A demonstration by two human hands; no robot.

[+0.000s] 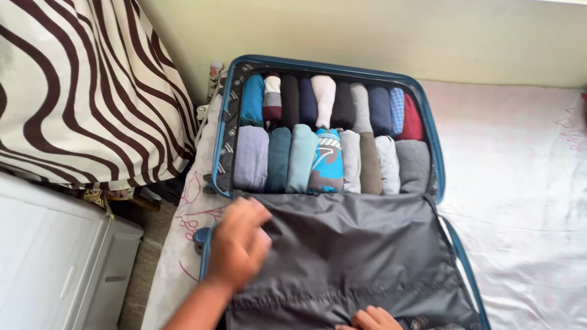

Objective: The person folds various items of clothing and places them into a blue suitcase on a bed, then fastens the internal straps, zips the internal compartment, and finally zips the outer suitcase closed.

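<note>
From the head camera, an open blue hard-shell suitcase [435,153] lies flat on a bed covered by a pale pink sheet [520,183], so both halves face up and can be reached from above. The left hand [239,244] rests palm down, fingers loosely curled, on the near left corner of the grey fabric divider [354,256] that covers the nearer half; it looks to be pressing or gripping the cloth at its edge, though motion blur hides whether the fingers actually pinch it. The right hand [373,319] shows only as fingertips at the bottom edge, lying on the divider's near hem; whether it clasps the fabric cannot be told. The divider is thin, slightly shiny nylon-like cloth, creased and slack, with a gathered seam near the hands. Beyond the hands, the far half holds rolled clothes [330,131] packed upright in two tight rows, side by side so each roll props its neighbour: soft knits and cottons in blue, teal, grey, white, navy, maroon and red, one with a printed pattern. To the left of the left hand hangs a brown-and-cream striped cloth [79,91], below it a white cabinet [55,256].
</note>
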